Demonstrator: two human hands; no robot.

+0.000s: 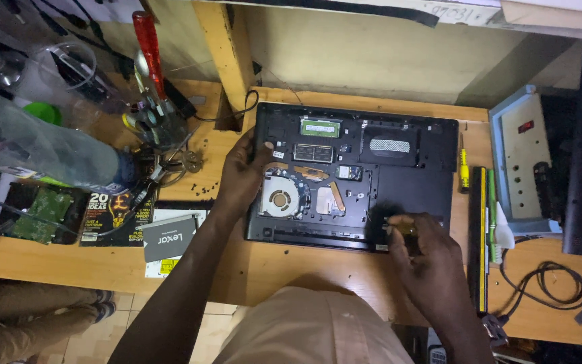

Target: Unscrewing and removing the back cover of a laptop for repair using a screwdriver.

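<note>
A wooden workbench (250,269) carries everything. At its middle lies an opened black laptop (412,189), underside up, its left edge under the left hand (242,176) and its near right corner beneath the right hand (429,259), which closes on a small brush (392,219). Left of the left hand's hold lie a grey boxed drive (168,237), a magazine (109,216) and a green circuit board (38,214) — farther back, a jar of tools (159,114). Right of the right hand's hold lie a long black battery bar (479,236), a yellow screwdriver (464,170), a grey power strip (523,155) and a coiled black cable (547,286).
</note>
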